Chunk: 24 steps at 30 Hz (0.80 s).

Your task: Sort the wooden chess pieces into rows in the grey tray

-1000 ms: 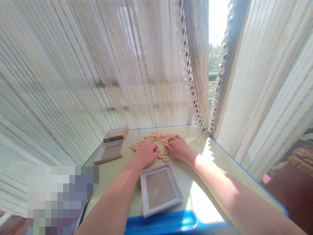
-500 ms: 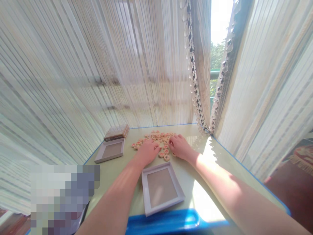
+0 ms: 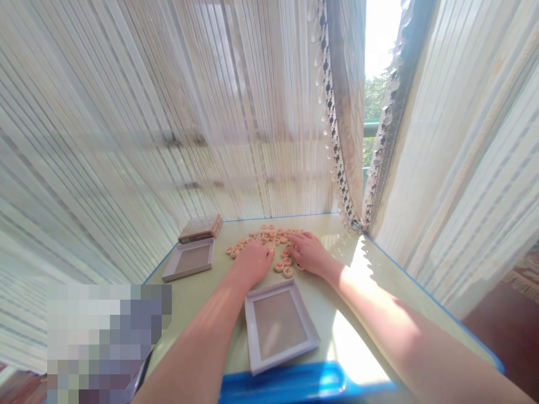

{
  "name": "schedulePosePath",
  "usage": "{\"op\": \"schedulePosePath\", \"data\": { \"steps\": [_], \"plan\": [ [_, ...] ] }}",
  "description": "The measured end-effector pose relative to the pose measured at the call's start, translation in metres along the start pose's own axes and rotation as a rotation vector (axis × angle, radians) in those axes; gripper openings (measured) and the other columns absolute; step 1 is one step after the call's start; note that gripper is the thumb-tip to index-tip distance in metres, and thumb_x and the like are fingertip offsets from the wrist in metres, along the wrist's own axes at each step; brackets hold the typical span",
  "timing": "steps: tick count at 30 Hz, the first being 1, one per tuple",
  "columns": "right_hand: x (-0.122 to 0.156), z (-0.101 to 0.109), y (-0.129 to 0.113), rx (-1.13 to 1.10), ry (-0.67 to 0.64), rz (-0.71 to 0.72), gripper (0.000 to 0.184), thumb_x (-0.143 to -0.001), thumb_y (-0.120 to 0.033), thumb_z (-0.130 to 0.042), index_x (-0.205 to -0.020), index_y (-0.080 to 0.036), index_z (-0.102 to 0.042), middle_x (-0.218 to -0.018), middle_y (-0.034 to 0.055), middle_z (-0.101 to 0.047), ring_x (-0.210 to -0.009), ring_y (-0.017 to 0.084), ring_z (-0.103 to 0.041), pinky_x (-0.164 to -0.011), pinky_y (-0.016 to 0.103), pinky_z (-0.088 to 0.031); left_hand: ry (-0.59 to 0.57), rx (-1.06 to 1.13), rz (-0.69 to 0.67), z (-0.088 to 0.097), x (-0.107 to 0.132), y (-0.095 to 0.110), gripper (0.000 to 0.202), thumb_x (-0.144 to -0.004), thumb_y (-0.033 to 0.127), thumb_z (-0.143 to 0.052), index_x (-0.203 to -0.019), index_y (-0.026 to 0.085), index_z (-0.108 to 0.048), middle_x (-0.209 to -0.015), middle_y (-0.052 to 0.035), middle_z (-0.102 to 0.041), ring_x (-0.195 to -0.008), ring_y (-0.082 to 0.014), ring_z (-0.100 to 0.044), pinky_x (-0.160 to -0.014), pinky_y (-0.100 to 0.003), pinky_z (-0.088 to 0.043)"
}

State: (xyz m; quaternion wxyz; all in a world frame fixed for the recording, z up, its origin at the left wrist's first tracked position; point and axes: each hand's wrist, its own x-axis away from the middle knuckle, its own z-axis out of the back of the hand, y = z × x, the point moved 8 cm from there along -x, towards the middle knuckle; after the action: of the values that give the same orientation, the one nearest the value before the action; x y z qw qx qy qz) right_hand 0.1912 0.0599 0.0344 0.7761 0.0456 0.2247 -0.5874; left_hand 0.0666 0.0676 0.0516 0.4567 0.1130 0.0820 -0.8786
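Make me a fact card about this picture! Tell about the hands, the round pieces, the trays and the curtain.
Left hand: palm down at the pieces; grip hidden
Right hand: at the pieces' right side; grip unclear
Pieces: pale, round, loosely heaped; some red marks, some dark
Near tray: on the table, between the forearms
Far tray: at left, in front of a brown book or box
Curtain: pale, striped, behind the table

Striped curtains (image 3: 252, 112), bright window gap (image 3: 381, 45), sunlit table (image 3: 396, 278)
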Motion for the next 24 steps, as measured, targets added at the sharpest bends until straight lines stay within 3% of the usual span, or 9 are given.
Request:
{"op": "schedulePosePath", "data": {
  "steps": [3, 8, 16, 24],
  "plan": [
    [-0.002, -0.003, -0.001, -0.051, -0.056, 0.006, 0.047, -0.089, -0.040, -0.037, -0.133, -0.024, -0.039, -0.122, 0.0047, -0.056, -0.120, 0.023, -0.034, -0.097, 0.037, -0.027, 0.027, 0.008, 0.003, 0.001, 0.000, 0.000, 0.040, -0.088, 0.034, -0.033, -0.072, 0.015, -0.064, -0.084, -0.0100, -0.060, -0.085, -0.0216, -0.054, -0.076, -0.033, -0.042],
    [0.000, 0.001, -0.016, -0.046, -0.068, 0.089, 0.040, -0.090, -0.038, -0.034, -0.120, -0.021, -0.053, -0.112, 0.0061, -0.061, -0.108, 0.022, -0.042, -0.093, 0.035, -0.030, 0.016, 0.035, -0.035, 0.001, -0.001, 0.003, 0.037, -0.086, 0.033, -0.036, -0.070, 0.015, -0.065, -0.081, -0.0090, -0.060, -0.082, -0.0204, -0.054, -0.075, -0.032, -0.042],
    [0.001, -0.001, -0.019, 0.038, -0.056, 0.100, 0.032, -0.090, -0.037, -0.036, -0.104, -0.024, -0.062, -0.102, 0.0053, -0.061, -0.098, 0.020, -0.045, -0.090, 0.035, -0.030, 0.044, -0.081, -0.061, 0.003, -0.001, 0.005, 0.035, -0.086, 0.033, -0.037, -0.077, 0.016, -0.067, -0.084, -0.0098, -0.061, -0.086, -0.0223, -0.053, -0.079, -0.036, -0.041],
    [0.001, 0.002, -0.021, 0.078, -0.064, 0.094, 0.023, -0.085, -0.024, -0.043, -0.092, -0.023, -0.065, -0.093, 0.0049, -0.065, -0.097, 0.020, -0.047, -0.085, 0.031, -0.034, 0.026, -0.102, -0.083, 0.009, 0.001, 0.008, 0.032, -0.084, 0.031, -0.041, -0.072, 0.017, -0.067, -0.081, -0.0088, -0.061, -0.085, -0.0224, -0.053, -0.079, -0.036, -0.041]
  ]
}}
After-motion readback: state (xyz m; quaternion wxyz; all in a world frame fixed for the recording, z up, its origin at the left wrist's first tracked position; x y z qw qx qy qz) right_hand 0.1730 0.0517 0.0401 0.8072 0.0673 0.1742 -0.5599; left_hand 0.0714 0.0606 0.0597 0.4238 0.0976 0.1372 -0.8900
